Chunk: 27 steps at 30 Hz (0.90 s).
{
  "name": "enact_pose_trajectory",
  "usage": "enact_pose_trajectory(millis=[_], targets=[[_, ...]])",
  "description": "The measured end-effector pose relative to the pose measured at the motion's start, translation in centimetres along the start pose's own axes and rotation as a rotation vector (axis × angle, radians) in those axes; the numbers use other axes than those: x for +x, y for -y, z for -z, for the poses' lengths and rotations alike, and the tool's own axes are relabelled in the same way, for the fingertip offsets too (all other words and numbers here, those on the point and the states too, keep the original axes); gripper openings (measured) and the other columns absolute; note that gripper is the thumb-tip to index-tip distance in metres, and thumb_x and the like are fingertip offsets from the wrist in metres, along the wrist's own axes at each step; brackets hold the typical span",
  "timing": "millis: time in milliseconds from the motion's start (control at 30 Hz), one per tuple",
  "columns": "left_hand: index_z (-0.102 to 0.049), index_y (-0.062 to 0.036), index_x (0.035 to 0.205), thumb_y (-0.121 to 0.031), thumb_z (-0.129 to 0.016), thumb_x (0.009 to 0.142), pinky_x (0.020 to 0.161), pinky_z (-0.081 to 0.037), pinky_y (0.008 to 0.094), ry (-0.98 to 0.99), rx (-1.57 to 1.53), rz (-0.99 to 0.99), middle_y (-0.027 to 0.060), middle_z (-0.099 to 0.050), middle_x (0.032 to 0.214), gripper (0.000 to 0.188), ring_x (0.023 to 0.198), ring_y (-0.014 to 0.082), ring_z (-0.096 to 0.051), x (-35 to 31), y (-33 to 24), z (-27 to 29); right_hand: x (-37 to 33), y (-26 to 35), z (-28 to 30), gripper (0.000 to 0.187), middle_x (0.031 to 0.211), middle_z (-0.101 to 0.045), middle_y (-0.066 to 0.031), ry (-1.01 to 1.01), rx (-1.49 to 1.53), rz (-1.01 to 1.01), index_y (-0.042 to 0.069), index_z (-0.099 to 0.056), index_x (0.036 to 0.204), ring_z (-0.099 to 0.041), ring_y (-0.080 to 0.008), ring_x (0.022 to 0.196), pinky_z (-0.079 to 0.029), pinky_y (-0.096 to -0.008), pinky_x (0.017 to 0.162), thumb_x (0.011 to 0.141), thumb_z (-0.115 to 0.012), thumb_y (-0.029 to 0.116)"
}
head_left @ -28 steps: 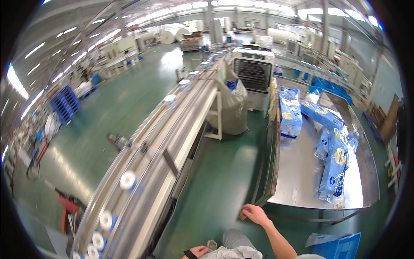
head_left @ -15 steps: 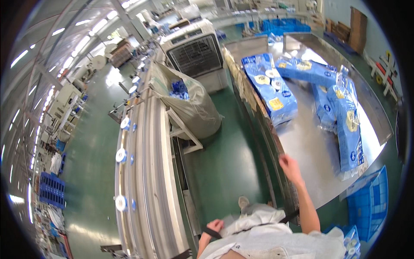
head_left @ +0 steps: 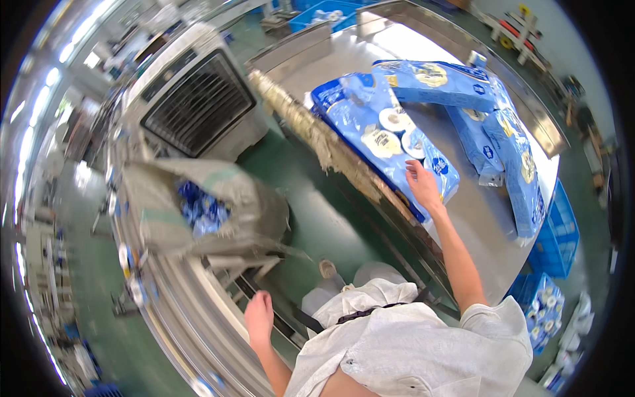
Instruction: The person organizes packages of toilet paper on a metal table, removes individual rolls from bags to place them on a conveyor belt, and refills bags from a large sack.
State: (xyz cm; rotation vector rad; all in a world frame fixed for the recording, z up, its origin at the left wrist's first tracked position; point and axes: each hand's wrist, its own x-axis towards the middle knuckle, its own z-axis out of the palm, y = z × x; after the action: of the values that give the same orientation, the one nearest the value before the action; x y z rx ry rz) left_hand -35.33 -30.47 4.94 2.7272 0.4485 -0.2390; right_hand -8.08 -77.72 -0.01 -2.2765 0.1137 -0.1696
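Note:
On the steel table [head_left: 463,218] lies a blue plastic pack of white rolls [head_left: 370,119], with two roll ends showing at its side. My right hand [head_left: 424,186] is at the pack's near end, fingers apart and not closed round it; whether they touch the film I cannot tell. My left hand [head_left: 259,313] hangs over the edge of the conveyor [head_left: 165,291] at the left, its fingers curled in with nothing seen in them. Further right on the table, another blue pack [head_left: 436,83] lies crosswise, and a long blue pack [head_left: 526,172] points toward me.
A big woven sack [head_left: 251,205] with blue film inside stands between conveyor and table. Behind it is a white machine with a dark grille [head_left: 198,106]. Torn padding [head_left: 311,135] lines the table's left edge. Blue crates [head_left: 559,231] sit at the right, beside bagged rolls [head_left: 546,304].
My view has turned toward the table and sack. The right hand has moved forward from the table edge to the near pack. My left hand has risen and moved left toward the conveyor.

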Motion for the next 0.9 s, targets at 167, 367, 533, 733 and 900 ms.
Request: enact_pose_trajectory(millis=[167, 367, 533, 733, 900], targets=[[-0.063, -0.0059, 0.104, -0.017, -0.062, 0.095, 0.084, -0.05, 0.0406, 0.141, -0.062, -0.738, 0.0097, -0.066, 0.101, 0.014, 0.097, 0.0308, -0.061, 22.3, -14.2, 7.2, 6.1, 2.5, -0.7, 0.038, 0.111, -0.069, -0.0183, -0.21, -0.416, -0.178, 0.009, -0.06, 0.127, -0.061, -0.0357, 0.109, -0.049, -0.0456, 0.095, 0.091, -0.063, 0.02], [-0.063, -0.0072, 0.11, -0.017, -0.063, 0.095, 0.089, -0.049, 0.0405, 0.324, -0.113, -1.267, 0.0105, -0.065, 0.106, 0.018, 0.104, 0.0307, -0.06, 38.6, -31.2, 1.7, 10.7, 2.0, -3.0, 0.04, 0.109, -0.068, -0.0163, -0.346, -0.487, -0.318, 0.009, -0.061, 0.124, -0.06, -0.0349, 0.108, -0.049, -0.0449, 0.095, 0.085, -0.068, 0.018], [-0.062, -0.0074, 0.116, -0.02, -0.065, 0.093, 0.095, -0.048, 0.0409, 0.314, -0.055, -1.476, 0.0104, -0.065, 0.116, 0.026, 0.113, 0.0305, -0.058, 47.7, -40.8, -4.0, 13.5, 1.2, -4.2, 0.029, 0.104, -0.066, -0.0131, -0.49, -0.39, -0.417, 0.009, -0.065, 0.111, -0.062, -0.0337, 0.098, -0.051, -0.0436, 0.09, 0.083, -0.07, 0.011], [-0.061, -0.0054, 0.127, -0.036, -0.063, 0.096, 0.099, -0.047, 0.0443, 0.88, 0.316, -1.328, 0.015, -0.062, 0.128, 0.044, 0.119, 0.036, -0.058, 54.6, -47.9, -3.5, 12.7, 0.7, 1.1, 0.018, 0.089, -0.066, -0.0116, -0.974, -0.311, -0.777, 0.006, -0.064, 0.101, -0.065, -0.0316, 0.084, -0.05, -0.0428, 0.075, 0.09, -0.068, 0.021], [-0.052, -0.0078, 0.139, -0.032, -0.06, 0.099, 0.101, -0.047, 0.0435, 0.879, -0.114, -1.621, 0.0205, -0.061, 0.133, 0.047, 0.121, 0.0398, -0.058, 55.8, -51.7, -9.6, 11.9, 3.0, -3.9, 0.036, 0.074, -0.067, -0.0135, -0.672, 0.101, -1.057, 0.004, -0.066, 0.108, -0.064, -0.0298, 0.065, -0.051, -0.0429, 0.067, 0.091, -0.07, 0.036]])
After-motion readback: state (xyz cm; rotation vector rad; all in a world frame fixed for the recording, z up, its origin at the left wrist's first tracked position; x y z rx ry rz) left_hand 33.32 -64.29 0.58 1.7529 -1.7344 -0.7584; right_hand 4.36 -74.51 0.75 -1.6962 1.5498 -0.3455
